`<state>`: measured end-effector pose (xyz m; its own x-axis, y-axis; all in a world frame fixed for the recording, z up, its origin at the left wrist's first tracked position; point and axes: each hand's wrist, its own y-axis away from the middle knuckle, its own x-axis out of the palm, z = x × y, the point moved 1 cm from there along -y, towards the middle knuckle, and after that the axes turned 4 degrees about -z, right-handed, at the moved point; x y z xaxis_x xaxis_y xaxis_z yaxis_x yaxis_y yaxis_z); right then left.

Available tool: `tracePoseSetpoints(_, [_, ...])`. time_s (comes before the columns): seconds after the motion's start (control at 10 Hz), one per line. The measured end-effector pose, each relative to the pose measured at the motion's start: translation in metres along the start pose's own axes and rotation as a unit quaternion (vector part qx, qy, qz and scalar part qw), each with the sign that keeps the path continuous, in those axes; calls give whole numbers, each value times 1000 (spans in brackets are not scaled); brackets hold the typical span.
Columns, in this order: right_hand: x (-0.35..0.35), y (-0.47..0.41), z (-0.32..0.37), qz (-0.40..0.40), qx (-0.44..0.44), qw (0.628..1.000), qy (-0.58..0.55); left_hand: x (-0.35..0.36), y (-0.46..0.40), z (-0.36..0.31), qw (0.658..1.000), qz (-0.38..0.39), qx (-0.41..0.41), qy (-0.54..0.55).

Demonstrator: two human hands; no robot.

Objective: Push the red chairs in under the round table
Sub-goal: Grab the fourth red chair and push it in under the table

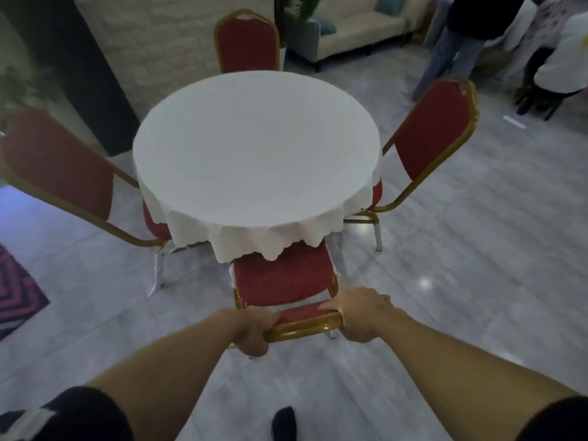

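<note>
1. Left hand (254, 332) and right hand (362, 316) both grasp the top rail of the near chair (283, 278).
2. Its seat sits partly under the table (254, 144), beneath the white cloth's hem.
3. No readable writing or labels anywhere.

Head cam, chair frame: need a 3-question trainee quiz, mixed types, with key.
1. True or false: both hands grip the top of the backrest of the near chair.
2. How many red chairs stand around the round table? A) two B) three C) four
3. Fill in: the front of the near chair's seat sits under the hanging edge of the white ____.

Key
1. True: the left hand and right hand hold the gold top rail at its two ends.
2. C: near, left chair, far chair, right chair.
3. tablecloth.
</note>
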<state>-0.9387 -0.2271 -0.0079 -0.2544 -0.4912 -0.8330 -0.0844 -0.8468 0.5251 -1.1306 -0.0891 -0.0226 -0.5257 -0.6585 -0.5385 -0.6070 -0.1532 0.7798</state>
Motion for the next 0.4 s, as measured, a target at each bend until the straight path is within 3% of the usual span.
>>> tracePoseSetpoints(0.2, [-9,-7,-15,74,-18,989,-127,-16,-2,-13,995,63,-60,-43])
tracePoseSetpoints(0.3, [-18,-16,-30,132,-15,983,-124,-37,0,-23,988,95,-98,-76])
tracePoseSetpoints(0.4, [-50,-22,-45,176,1,977,-117,-72,3,-28,992,62,-113,2])
